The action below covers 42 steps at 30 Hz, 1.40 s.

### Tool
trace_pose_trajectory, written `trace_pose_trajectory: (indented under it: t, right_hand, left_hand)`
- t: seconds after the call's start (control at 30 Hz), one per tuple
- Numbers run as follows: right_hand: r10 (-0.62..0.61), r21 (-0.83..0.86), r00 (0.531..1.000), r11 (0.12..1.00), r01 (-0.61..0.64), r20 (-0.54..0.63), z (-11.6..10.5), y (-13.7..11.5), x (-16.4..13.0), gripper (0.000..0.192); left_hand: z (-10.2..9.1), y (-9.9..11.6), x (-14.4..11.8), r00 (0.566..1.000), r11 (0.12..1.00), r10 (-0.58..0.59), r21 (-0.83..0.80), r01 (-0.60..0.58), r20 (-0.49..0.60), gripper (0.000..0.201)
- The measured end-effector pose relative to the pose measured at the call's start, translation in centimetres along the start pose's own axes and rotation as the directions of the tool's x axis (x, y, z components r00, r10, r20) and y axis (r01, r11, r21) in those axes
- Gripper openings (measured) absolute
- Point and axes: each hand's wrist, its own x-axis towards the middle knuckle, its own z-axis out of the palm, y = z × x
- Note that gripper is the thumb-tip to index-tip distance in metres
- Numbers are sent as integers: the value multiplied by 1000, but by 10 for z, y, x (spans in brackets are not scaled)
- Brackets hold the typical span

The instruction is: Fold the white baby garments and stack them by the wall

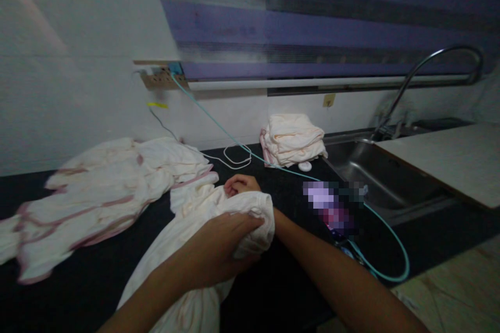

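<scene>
A cream garment point(164, 250) with pink trim on one part lies bunched across the dark counter in front of me. My left hand point(230, 237) is closed on its near right edge, thumb on top and fingers underneath. From the right, my right forearm passes behind that edge, and my right hand point(242, 184) shows beyond the fabric with its fingers curled. The cloth hides the lower part of that hand, so what it holds does not show. Left of both hands a second cream garment point(113, 187) with pink trim is spread out, creased.
A folded stack of cream cloth point(295, 138) sits by the wall, a small white round object point(304, 166) before it. A phone-like blurred object point(330, 208) lies right, near a looping teal cable point(404, 265). Beyond are a steel sink point(363, 166), faucet point(406, 83) and pale board point(449, 156).
</scene>
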Motion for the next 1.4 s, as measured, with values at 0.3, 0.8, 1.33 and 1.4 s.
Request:
trace_pose_trajectory:
  t: [0.3,0.8,1.33,1.4]
  right_hand:
    - [84,133,996,988,-79,-28,-21,-17,-8,24]
    - [-106,-286,893,958,-27,-438,-26,12,3,13]
    - [4,-254,821,950,-181,-572,-38,0,2,10]
    - [2,-287,826,937,-198,-564,-40,-1,2,8]
  left_hand:
    - [7,-50,0,961,952,-247,156,265,-125,39]
    - [-49,-60,-13,856,824,-517,276,494,12,58]
    - [0,14,2,995,912,95,402,-79,-21,15]
    - [-3,15,2,996,912,86,403,-73,-14,21]
